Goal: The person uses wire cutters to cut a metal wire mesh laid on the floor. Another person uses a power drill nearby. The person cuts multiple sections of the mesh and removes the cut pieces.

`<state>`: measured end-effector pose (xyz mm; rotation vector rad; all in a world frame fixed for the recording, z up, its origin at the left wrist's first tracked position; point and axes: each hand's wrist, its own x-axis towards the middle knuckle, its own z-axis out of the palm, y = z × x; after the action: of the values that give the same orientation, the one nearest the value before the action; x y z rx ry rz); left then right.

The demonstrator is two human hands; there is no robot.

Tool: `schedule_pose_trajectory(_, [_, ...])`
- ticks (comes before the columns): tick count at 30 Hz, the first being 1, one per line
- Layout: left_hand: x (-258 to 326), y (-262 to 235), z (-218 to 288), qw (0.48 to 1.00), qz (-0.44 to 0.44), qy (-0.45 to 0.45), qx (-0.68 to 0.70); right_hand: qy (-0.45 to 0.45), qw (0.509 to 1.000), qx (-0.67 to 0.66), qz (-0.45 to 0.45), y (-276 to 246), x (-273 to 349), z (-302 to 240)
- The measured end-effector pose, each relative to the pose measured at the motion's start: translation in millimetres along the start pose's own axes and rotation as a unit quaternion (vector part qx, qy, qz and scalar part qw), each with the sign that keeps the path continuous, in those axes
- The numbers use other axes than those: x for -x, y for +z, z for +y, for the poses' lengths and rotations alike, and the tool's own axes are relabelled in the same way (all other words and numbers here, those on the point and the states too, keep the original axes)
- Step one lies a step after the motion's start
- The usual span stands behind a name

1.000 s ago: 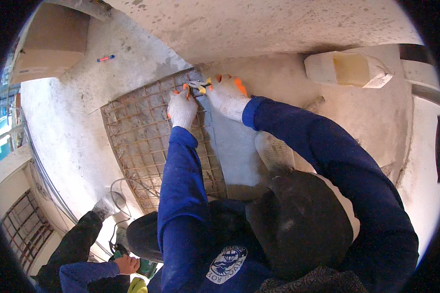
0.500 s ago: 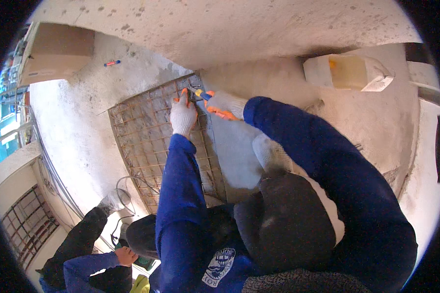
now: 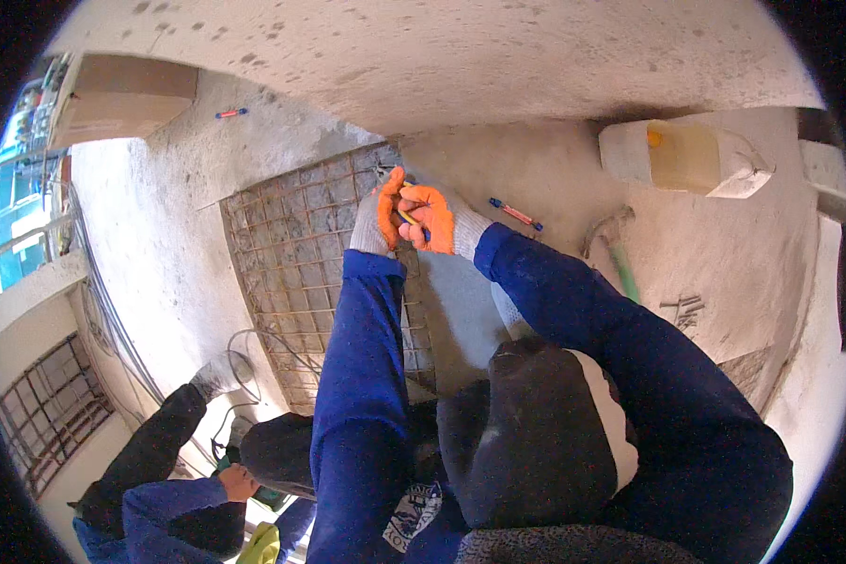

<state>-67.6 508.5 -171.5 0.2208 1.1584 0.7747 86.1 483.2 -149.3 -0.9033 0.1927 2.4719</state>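
Both my hands, in white knit gloves with orange coated palms, meet at the far right corner of a rusty rebar mesh (image 3: pixel 291 254) set in a recess in the concrete. My right hand (image 3: pixel 432 218) is closed around pliers (image 3: pixel 405 217) with yellow-and-blue handles. Pressed against their other side is my left hand (image 3: pixel 385 214), its orange fingers closed along the handles. The metal head is at the mesh corner, partly hidden by the gloves. Exactly what the jaws touch cannot be made out.
Right of my hands lie a red-and-blue marker (image 3: pixel 516 214), a green-handled hammer (image 3: pixel 620 263) and several short metal pieces (image 3: pixel 686 308). A cut-open plastic container (image 3: pixel 686 158) stands beyond. Another marker (image 3: pixel 231 113) lies far left near a cardboard box (image 3: pixel 127 99). A co-worker's hand (image 3: pixel 239 482) is lower left.
My right hand has turned and come in against my left, and both now close on the pliers. My right arm has lowered, uncovering the hammer and near marker. The view has shifted slightly.
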Motion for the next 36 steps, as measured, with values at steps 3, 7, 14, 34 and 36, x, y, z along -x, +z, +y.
schedule_pose_trajectory(3, [-6.6,4.7,1.3,0.999,0.032,0.015,-0.034,-0.265,0.925,0.263,-0.077,-1.7,0.0,5.6])
schedule_pose_trajectory(7, [-12.6,16.8,-0.4,0.997,0.063,0.031,0.013,-0.185,0.869,0.458,0.029,14.5,17.7,-14.6])
schedule_pose_trajectory(14, [-24.6,5.1,-14.9,0.983,0.028,0.163,-0.086,-0.219,0.286,0.910,0.205,77.5,60.1,2.6])
schedule_pose_trajectory(34, [21.5,-10.6,-17.1,0.995,-0.006,0.007,0.104,-0.050,0.983,0.153,0.084,34.8,22.2,2.8])
schedule_pose_trajectory(36, [3.1,-5.7,-6.5,0.997,-0.054,0.011,0.048,-0.048,0.978,0.185,0.078,27.5,19.2,-0.4])
